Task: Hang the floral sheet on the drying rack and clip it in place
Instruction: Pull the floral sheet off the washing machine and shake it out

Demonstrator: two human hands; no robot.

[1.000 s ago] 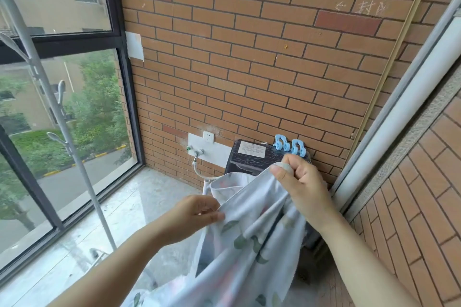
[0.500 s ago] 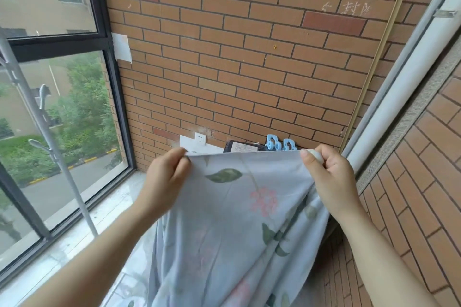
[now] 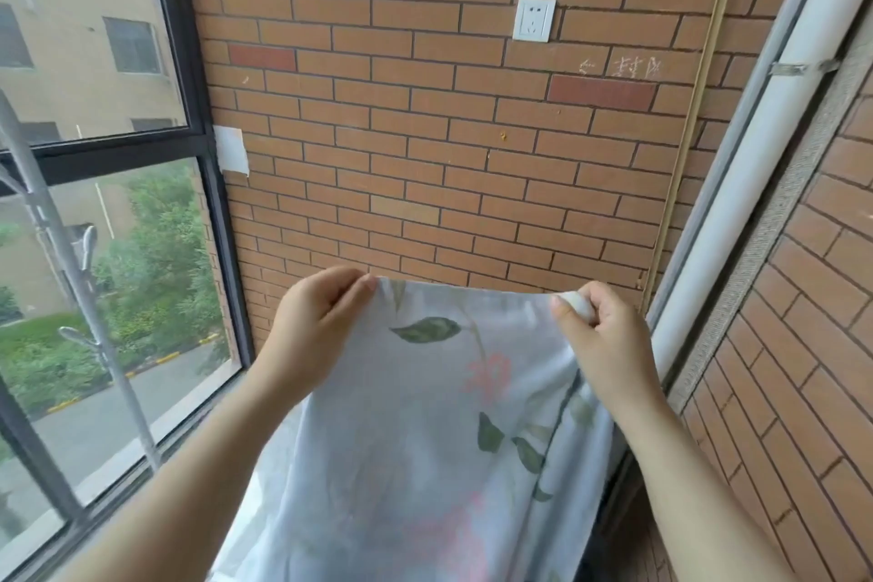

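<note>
Far left by the window (image 3: pixel 186 61) is the rack (image 3: pixel 121 392), a grey pole with hook arms. We see no bar in frame, and no clips. The sheet (image 3: pixel 425 440) is held aloft by its two top corners in front of the wall (image 3: pixel 425 156). It touches no rack, its top edge is nearly straight, and its lower part drops out of view. Step in hand, as we judge it: the edge is spread and the cloth is ready to go to the rack. To do this well we would turn left toward the pole before lifting. We would hold both corners level and the edge taut, so the cloth goes over flat and not roped. Even lengths should fall on either side, so its weight does not drag it off. We would also mind the pipe (image 3: pixel 737 184) just beside the sheet's right corner. A corner should be let go only once the cloth rests on the rack, which frees a hand for a clip. Left hand (image 3: pixel 316 321): fingers (image 3: pixel 352 293) curled, thumb and fingertips pinching the top left corner. Right hand (image 3: pixel 609 345): fingers (image 3: pixel 607 305) clenched round a small white bunch of cloth at the top right corner, thumb pressed on it. Neither hand holds anything else that we can see.
</note>
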